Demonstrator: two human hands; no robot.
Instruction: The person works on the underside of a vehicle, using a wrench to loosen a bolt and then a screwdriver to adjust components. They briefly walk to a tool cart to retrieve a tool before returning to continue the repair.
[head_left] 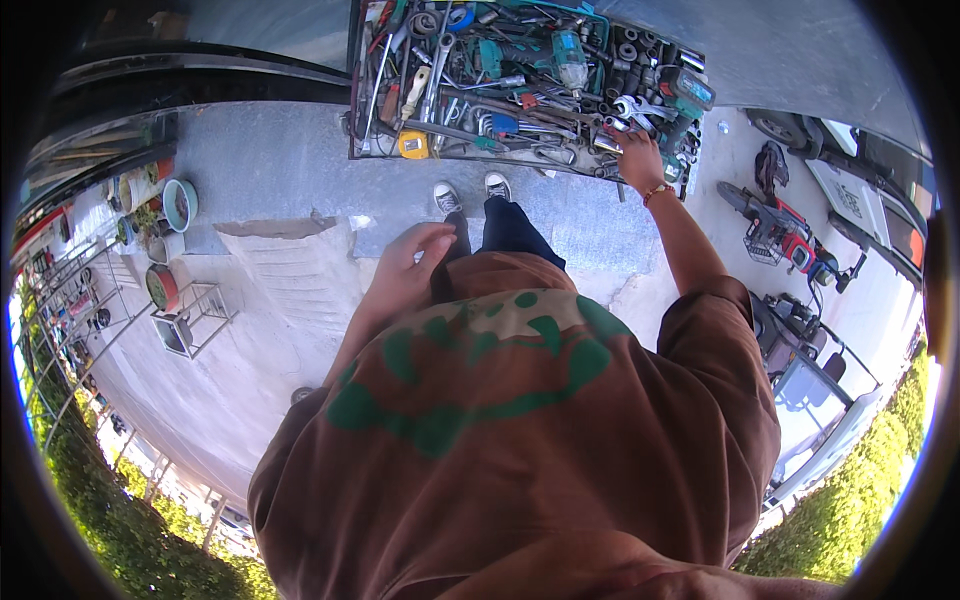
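A long metal tray (352, 90) packed with hand tools lies ahead of me. At its right part my right hand (638, 155) has its fingers on a shiny metal tool (608, 142), just below some open-ended wrenches (627, 107). Two teal power tools (570, 65) (688, 92), a yellow tape measure (413, 145) and sockets (625, 70) share the tray. My left hand (413, 258) is near my body, away from the tray, with curled fingers; whatever it may hold is too small or hidden to make out.
My sneakers (446, 197) stand below the tray on grey pavement. At right are a red motorbike (795, 245) and parked vehicles (850, 200). At left are a teal basin (178, 205), a metal frame stand (195, 325) and railings. Greenery lines both lower sides.
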